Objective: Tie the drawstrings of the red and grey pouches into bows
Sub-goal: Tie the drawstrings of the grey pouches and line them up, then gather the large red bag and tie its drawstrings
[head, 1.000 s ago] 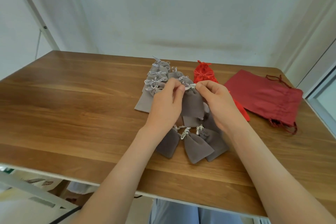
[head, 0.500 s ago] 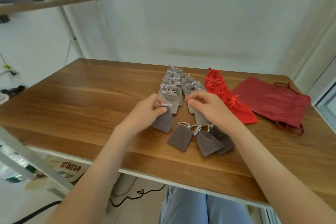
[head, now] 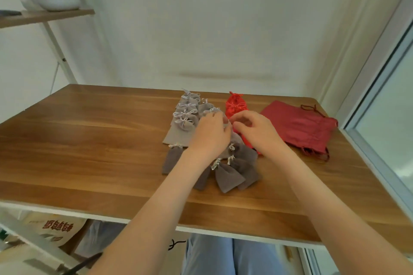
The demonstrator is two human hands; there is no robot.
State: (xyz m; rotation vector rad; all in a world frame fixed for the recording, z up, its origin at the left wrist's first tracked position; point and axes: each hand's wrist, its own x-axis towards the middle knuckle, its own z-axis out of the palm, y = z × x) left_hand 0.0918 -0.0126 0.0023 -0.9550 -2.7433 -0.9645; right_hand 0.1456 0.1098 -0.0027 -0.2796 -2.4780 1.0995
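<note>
Wooden bench (head: 89,152) carries a dark red bag (head: 299,127) at right; a shelf (head: 44,17) sits upper left. Mid-frame lie rows of bow-tied grey pouches (head: 185,116) and red pouches (head: 235,107), darker grey pouches (head: 228,176) just below. Left grip (head: 210,134) and right grip (head: 257,131) meet over them, fingers curled; whether they pinch anything I cannot tell.

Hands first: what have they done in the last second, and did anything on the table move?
The left hand has let go of the grey pouch it laid at the near end of the left row and moved right, meeting the right hand over the second grey row. What they hold is hidden. The tied grey pouches, red pouches and large red bag lie as before.
</note>
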